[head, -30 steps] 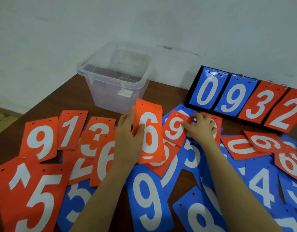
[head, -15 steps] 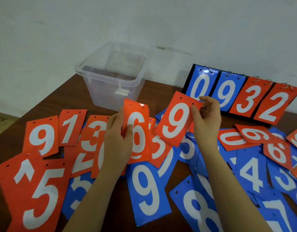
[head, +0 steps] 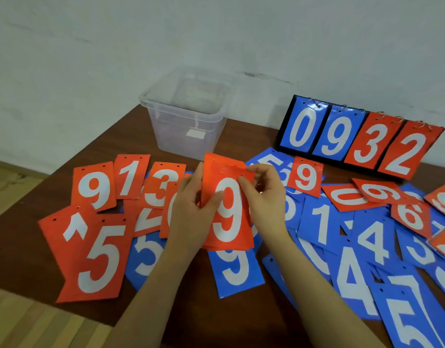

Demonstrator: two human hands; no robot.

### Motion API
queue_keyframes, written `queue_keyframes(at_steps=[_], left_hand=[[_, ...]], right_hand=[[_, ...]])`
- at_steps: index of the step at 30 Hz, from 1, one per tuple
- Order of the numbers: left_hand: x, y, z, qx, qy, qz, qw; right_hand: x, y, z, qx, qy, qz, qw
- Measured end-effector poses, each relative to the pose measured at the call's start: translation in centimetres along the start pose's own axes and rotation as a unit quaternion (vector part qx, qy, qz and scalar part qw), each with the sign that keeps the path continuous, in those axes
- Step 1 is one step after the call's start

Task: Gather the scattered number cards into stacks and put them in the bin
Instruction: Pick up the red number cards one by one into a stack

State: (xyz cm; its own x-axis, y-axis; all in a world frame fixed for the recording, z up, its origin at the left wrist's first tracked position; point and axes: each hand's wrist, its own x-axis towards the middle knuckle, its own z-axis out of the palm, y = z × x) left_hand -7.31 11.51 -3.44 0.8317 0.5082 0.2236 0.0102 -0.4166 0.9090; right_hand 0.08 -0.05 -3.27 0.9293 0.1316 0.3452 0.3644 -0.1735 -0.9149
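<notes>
Item: small stack of red cards [head: 226,209], a 9 on top, held upright above the middle of the tabletop [head: 23,242]. Left hand [head: 191,209] grips its left edge, thumb across the face; right hand [head: 264,194] pinches the top right corner. Clear bin [head: 188,121], apparently empty, near the far edge. Loose red and blue cards cover the tabletop; a flip scoreboard [head: 362,136] reads 0932 at the far right. Risk, judged: glossy cards sit unsquared and could fan or slide out. Half a second ago, the 9 was apart in the right hand, a 6 topping the stack.
</notes>
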Motion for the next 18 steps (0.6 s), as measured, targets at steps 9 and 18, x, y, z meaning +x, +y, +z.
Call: queue_keyframes(at_steps=[9,18], left_hand=[[1.2,-1.7,-2.0,0.045,0.071,-0.002,0.996],[3.8,-2.7,-1.8,0.082,0.086,-0.009,0.993]], right_hand=[[5.4,3.5,0.7,-0.159,-0.016,0.044,0.986],[8.0,5.8,1.9,-0.373,-0.172,0.093,0.907]])
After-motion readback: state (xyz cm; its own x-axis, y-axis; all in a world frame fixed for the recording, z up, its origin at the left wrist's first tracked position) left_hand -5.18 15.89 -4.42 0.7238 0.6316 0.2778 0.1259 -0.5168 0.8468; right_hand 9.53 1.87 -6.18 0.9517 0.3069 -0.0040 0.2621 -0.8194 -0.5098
